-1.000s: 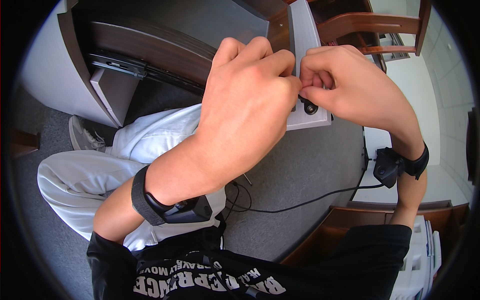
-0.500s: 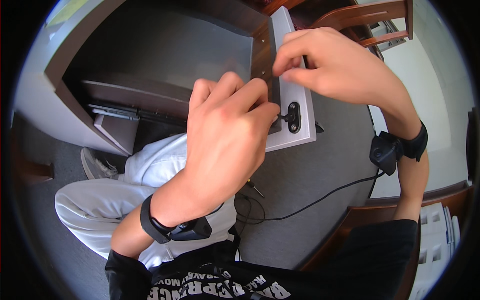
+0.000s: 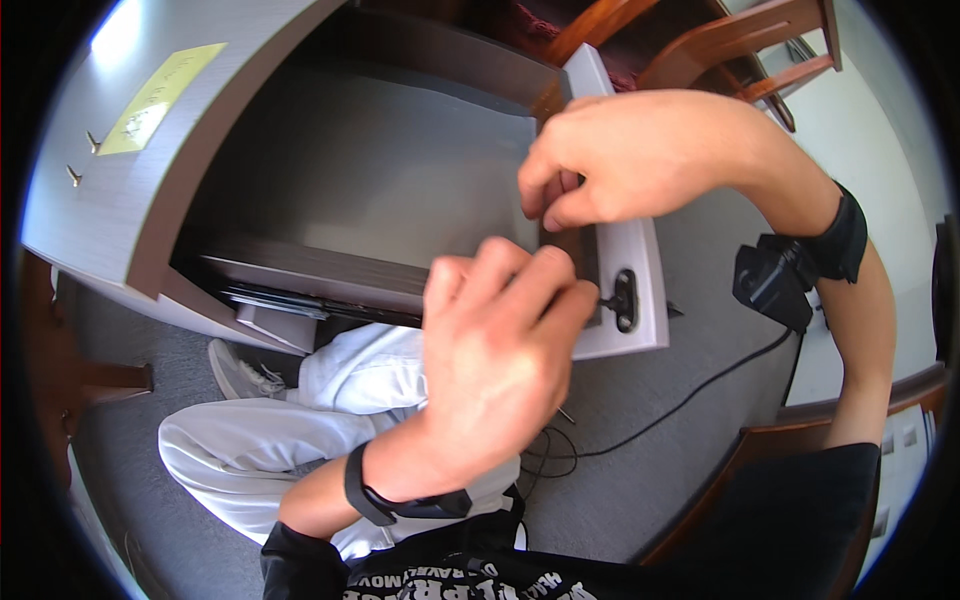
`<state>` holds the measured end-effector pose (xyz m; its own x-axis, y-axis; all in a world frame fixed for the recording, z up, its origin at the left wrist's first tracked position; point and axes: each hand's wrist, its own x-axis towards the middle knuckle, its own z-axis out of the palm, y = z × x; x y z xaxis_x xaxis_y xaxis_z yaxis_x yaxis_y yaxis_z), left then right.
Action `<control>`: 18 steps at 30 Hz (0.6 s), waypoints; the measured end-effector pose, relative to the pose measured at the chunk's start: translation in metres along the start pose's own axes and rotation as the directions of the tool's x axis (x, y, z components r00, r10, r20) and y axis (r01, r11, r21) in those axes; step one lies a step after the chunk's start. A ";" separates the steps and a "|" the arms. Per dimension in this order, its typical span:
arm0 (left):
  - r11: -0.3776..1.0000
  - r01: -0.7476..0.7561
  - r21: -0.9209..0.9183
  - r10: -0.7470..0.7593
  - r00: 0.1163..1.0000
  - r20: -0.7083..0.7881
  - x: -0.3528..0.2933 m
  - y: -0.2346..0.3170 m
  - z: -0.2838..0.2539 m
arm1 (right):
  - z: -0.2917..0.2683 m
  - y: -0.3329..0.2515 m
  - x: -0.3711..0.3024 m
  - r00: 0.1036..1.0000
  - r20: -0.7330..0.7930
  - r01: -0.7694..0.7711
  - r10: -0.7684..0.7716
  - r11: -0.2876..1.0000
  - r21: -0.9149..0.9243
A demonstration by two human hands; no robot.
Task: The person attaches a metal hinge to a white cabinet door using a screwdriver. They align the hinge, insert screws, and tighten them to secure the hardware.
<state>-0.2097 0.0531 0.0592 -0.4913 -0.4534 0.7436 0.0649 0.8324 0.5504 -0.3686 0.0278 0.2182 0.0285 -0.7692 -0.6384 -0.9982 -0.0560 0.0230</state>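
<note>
A dark-lined drawer (image 3: 410, 160) with a pale grey front panel (image 3: 650, 270) is pulled out before me. Near the panel's close end sits a small black oblong fitting (image 3: 625, 300). My left hand (image 3: 505, 350) is closed beside it, thumb and fingers bent together at the inner side; a short dark piece shows between fingertips and fitting, its kind unclear. My right hand (image 3: 625, 165) hangs over the drawer's front corner, thumb and fingertips drawn together. Whatever it may hold is hidden.
Left stands the grey cabinet top (image 3: 190, 110), bearing two small screws (image 3: 92, 142) and a yellow note (image 3: 165, 98). A black cable (image 3: 680, 390) runs to the device on my right wrist (image 3: 775, 280). Wooden chairs (image 3: 740, 50) stand at the far right.
My view has shifted, bringing the cabinet top with note and screws into sight. My right hand has moved left, from above the front panel to the drawer's inner side.
</note>
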 end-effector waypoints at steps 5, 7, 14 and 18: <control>1.000 0.011 -0.015 -0.011 1.000 0.018 0.001 0.003 0.001 | -0.006 0.000 0.015 0.999 0.041 -0.034 0.034 0.999 -0.004; 1.000 -0.022 -0.016 0.022 1.000 -0.011 0.000 0.004 0.000 | -0.011 -0.002 0.020 0.999 0.026 -0.046 0.046 0.999 0.020; 1.000 -0.027 -0.014 0.026 0.999 -0.031 -0.002 0.005 0.002 | -0.023 -0.008 0.043 1.000 0.014 -0.004 0.004 1.000 0.014; 1.000 -0.021 -0.016 0.020 0.998 -0.063 -0.003 0.004 0.005 | -0.025 -0.006 0.043 0.999 -0.022 -0.032 0.032 0.999 -0.019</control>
<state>-0.2120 0.0595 0.0572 -0.4345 -0.4560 0.7767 0.0885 0.8365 0.5407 -0.3602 -0.0214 0.2100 -0.0023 -0.7847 -0.6199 -0.9974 -0.0429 0.0580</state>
